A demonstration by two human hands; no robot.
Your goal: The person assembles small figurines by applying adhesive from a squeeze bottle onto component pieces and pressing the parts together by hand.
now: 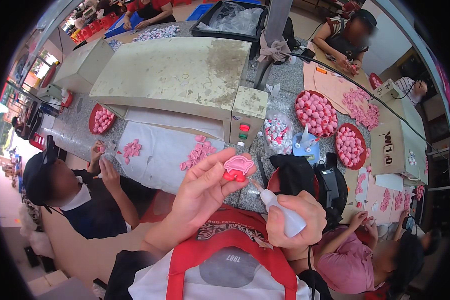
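Between the thumb and fingers of my left hand [199, 189] is a small pink and red plastic figure piece [238, 165], its hollow pink side showing. My right hand [307, 215] is wrapped round a translucent white squeeze bottle [289, 221] with a narrow tip. The bottle lies tilted, its tip pointing up and left toward the red part of the piece. Whether the tip touches the piece, I cannot tell. Beyond my left hand, loose pink pieces [197, 154] are spread on a white sheet [152, 167].
A long cream machine housing [170, 75] stands ahead, with a control box [247, 112] at its right end. To the right are a clear bag of small parts [278, 132], a blue holder [305, 150] with bottles, and red baskets of pink balls [316, 112]. Co-workers sit on both sides.
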